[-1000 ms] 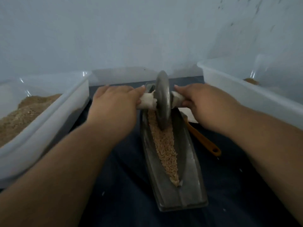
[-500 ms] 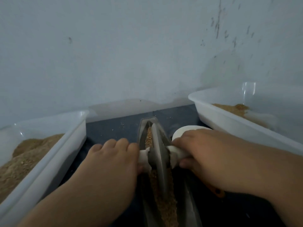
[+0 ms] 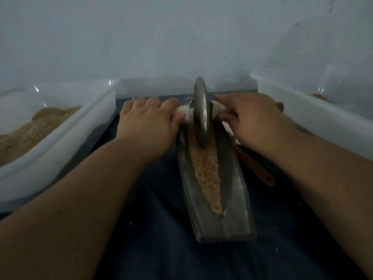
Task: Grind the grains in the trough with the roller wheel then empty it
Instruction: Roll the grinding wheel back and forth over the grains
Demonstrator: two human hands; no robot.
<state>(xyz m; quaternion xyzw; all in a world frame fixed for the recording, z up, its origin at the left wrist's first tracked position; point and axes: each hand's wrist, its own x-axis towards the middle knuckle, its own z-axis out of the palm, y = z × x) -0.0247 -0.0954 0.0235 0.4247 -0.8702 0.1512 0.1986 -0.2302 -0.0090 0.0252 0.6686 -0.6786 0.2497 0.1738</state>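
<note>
**At the far end of the trough, the wheel stands ready for the pull back**

On the dark cloth (image 3: 157, 239) over the work surface, two white bins stand to either side. The left bin (image 3: 60, 150) holds a heap of tan meal, and the right bin (image 3: 314, 122) shows only a little brown stuff at its back. Between them lies the trough (image 3: 236, 209), a long grey boat shape. Its long axis runs from the person away toward the wall, with the far end leaning a touch left.

The wheel (image 3: 200, 118) stands upright on its edge in the groove at the far end, its axle (image 3: 184, 113) lying crosswise. The left hand (image 3: 147, 122) has its fingers curled round the left stub of the axle. The right hand (image 3: 250, 116) grips the right stub the same way. Both arms reach out about equally, so neither is nearer.

The grains (image 3: 205, 172) lie in a pale strip along the groove. Nearly all of the strip is on the near side of the wheel, tapering to a point close to the near end. That is what matters from where I stand: the work lies toward the body, so the next stroke looks to be a pull back along the groove. The strip looks coarse, so I would say the grinding is unfinished and the emptying not begun. An orange spoon (image 3: 256, 168) pokes out just right of the trough.
</note>
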